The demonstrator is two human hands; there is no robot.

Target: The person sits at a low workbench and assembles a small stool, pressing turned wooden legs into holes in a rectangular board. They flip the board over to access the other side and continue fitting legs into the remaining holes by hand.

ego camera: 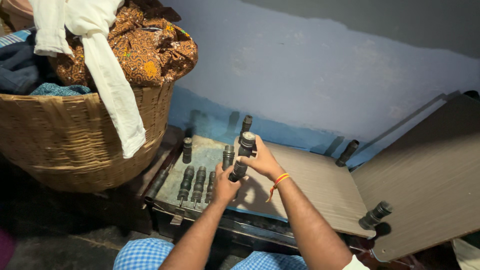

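You are holding one dark cylindrical injector [242, 156] in both hands: right hand [261, 161] fingers closed around its upper body, left hand [224, 187] fingers closed at its lower end. Its long axis is tilting upward-right, above the table [320, 187] near the left edge, beside a row of injectors [198, 183].

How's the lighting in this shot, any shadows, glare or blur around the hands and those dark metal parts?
Head view: dim light, floor at lower left nearly black; the right hand and left hand with the dark cylindrical part stay fairly sharp; upright parts cast soft shadows on the blue wall; no glare; the wicker basket bows slightly near the edge.
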